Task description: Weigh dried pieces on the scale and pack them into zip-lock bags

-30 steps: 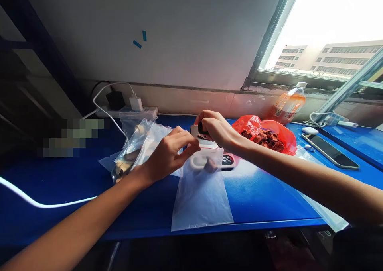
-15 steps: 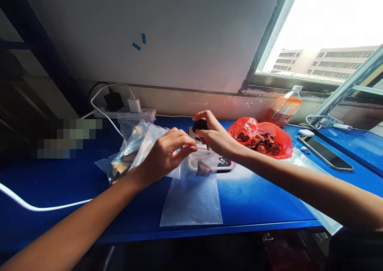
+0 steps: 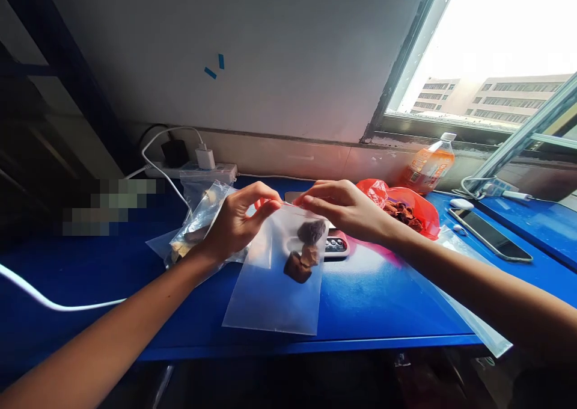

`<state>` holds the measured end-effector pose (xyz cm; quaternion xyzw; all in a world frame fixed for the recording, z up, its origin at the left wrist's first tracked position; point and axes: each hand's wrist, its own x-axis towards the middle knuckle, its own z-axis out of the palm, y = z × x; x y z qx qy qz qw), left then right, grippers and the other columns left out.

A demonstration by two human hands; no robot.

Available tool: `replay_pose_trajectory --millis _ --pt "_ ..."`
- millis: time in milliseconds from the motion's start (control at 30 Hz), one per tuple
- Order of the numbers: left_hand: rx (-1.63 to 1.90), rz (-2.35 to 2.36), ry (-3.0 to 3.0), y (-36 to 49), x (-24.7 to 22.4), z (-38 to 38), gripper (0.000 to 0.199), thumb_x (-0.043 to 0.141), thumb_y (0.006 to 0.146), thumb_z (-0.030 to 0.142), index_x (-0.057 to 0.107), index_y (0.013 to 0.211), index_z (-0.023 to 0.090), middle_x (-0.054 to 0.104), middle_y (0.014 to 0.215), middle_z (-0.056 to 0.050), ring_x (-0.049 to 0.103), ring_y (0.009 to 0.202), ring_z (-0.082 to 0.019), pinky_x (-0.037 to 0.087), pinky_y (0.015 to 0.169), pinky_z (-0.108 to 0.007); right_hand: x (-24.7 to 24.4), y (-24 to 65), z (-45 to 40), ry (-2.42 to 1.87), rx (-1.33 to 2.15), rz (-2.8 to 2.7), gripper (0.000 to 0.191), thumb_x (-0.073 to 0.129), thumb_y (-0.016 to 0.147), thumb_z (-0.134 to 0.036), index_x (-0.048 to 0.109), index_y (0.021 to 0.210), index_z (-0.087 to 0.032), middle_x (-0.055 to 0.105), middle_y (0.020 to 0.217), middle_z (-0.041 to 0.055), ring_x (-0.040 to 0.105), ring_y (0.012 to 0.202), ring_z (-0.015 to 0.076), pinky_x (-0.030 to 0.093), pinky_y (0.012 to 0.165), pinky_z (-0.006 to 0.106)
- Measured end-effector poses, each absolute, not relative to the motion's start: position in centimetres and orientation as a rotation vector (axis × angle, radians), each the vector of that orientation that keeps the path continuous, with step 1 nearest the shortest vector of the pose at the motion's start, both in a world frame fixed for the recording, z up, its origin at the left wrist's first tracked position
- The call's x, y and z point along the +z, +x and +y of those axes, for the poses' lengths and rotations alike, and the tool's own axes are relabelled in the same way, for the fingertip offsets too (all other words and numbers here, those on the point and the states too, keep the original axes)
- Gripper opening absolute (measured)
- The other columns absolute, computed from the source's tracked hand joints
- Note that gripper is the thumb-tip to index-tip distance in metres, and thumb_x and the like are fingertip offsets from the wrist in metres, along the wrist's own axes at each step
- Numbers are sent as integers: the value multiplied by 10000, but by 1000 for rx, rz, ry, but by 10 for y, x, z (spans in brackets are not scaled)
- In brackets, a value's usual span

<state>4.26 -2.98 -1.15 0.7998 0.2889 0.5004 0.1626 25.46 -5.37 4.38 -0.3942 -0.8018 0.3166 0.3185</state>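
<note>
My left hand (image 3: 246,219) pinches the top left edge of a clear plastic zip bag (image 3: 273,304) with a thin red line along its mouth. The bag's top right corner is held between the thumb and fingers of my right hand (image 3: 345,207). It hangs in front of me over the table's near edge. Several dried brown pieces (image 3: 297,268) show through the plastic, among them a darker greyish chunk (image 3: 311,233) near the top. Behind the bag stands a small white device with buttons (image 3: 337,245), partly hidden, perhaps a scale.
Filled clear bags (image 3: 187,243) lie left of my hands. To the right are a red bag (image 3: 430,207) of dried brown pieces, an orange drink bottle (image 3: 428,167), a phone (image 3: 491,236) and a flat clear bag (image 3: 478,319). A white cable (image 3: 63,307) crosses the blue table (image 3: 383,304).
My right hand has let go of a dark piece and now grips the bag's edge. More pieces show inside the bag, whose lower end has shifted left.
</note>
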Motion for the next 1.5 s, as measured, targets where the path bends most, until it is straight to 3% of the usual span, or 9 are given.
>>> replay_pose_trajectory --millis 200,300,500,633,900,1067,1267,1367,1500 --pt "1317 799 2252 39 -9 -27 179 569 889 362 604 829 197 605 814 -13 576 787 -145 482 720 -274 27 263 -8 -934 544 -1998 234 500 879 -271 632 1009 -128 666 935 62 628 794 136 484 742 279" --pt "1195 735 2306 41 -9 -30 174 540 909 336 597 829 192 599 822 -20 569 785 -143 477 710 -274 1 268 25 -1145 290 -2218 324 618 803 -233 611 1100 -105 663 1033 116 620 931 200 467 831 333" --pt "1124 693 2393 40 -10 -31 169 513 925 303 592 834 184 595 799 -24 559 765 -143 456 708 -287 -29 267 40 -1132 125 -2512 277 654 794 -186 651 1066 -138 673 966 101 593 925 212 423 884 377" --pt "1136 719 2382 39 -13 -28 170 522 921 319 597 846 186 606 805 -24 564 769 -145 460 715 -290 -18 269 29 -1103 326 -2382 240 663 763 -162 669 1002 -144 665 914 72 597 806 165 452 755 308" --pt "1316 731 2307 43 -14 -32 156 551 908 323 592 830 195 600 823 -23 580 800 -146 496 746 -295 23 259 -28 -969 860 -2059 215 650 788 -347 649 870 -148 629 779 22 560 689 122 444 619 246" --pt "1476 824 2209 48 -12 -37 203 562 895 384 599 822 199 586 964 -51 581 934 -165 534 784 -302 35 260 -52 -969 827 -2162 428 453 916 -496 664 826 -135 635 790 58 575 731 147 444 646 266" --pt "1547 826 2089 51 -8 -35 233 602 862 417 622 796 195 586 941 -52 589 918 -165 550 771 -298 25 276 -58 -975 410 -2310 171 610 843 -324 681 806 -173 616 990 87 586 843 169 466 761 305" --pt "1406 834 1978 51 -7 -33 187 628 843 378 641 878 194 632 930 -50 619 800 -145 561 706 -283 20 282 -60 -1121 548 -2236 167 581 844 -307 651 795 -163 628 845 64 575 715 148 460 657 292" --pt "1221 903 1788 50 -9 -29 225 647 811 309 654 1001 187 670 934 -59 649 772 -142 574 707 -289 16 284 -62 -1172 936 -1915 170 564 810 -268 594 940 -162 642 757 35 603 675 148 485 619 284"
